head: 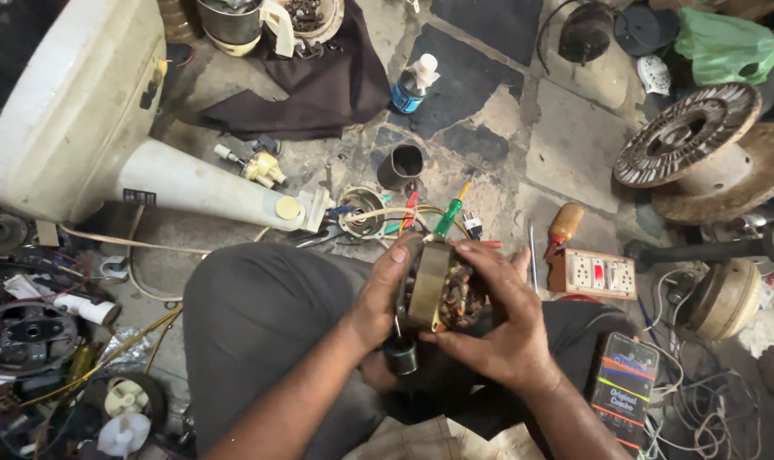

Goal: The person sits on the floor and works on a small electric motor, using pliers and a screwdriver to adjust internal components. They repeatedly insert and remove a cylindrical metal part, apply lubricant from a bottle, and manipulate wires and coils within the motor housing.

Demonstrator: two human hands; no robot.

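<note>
- Above the lap, near frame centre: a small motor stator with a brass-coloured laminated metal core and copper windings (438, 294) is held between both hands, over the grey trousers (259, 315).
- Left hand (378, 298): clasps the stator's left side; thumb up along the top edge, fingers curled round behind and clamped on the core.
- Right hand (497, 319): covers the stator's right side; fingers together and bent over the top, thumb pressed under the lower edge, clamped on the windings side.
- A short dark cylindrical part (400, 356) sticks out below the stator, between the two wrists; whether it is joined to the stator cannot be told.
- Floor just beyond the hands: a green-handled screwdriver (449, 217) lying tilted among loose coloured wires (395, 217); an orange-handled screwdriver (564, 226) to the right, near a red-framed white switch-and-socket board (593, 274).
- Dark open-ended metal tube (400, 166) stands further out, apart from the hands.
- Left of frame: a cream plastic pedestal fan base and column (106, 128) lying on its side.
- Upper centre: a blue plastic bottle with white cap (414, 85) beside a dark brown cloth (319, 94).
- Right: a round rusty slotted rotor disc (685, 136) leaning on a wooden spool.
- Lower right: a black printed carton (623, 388), just beside the right forearm.
</note>
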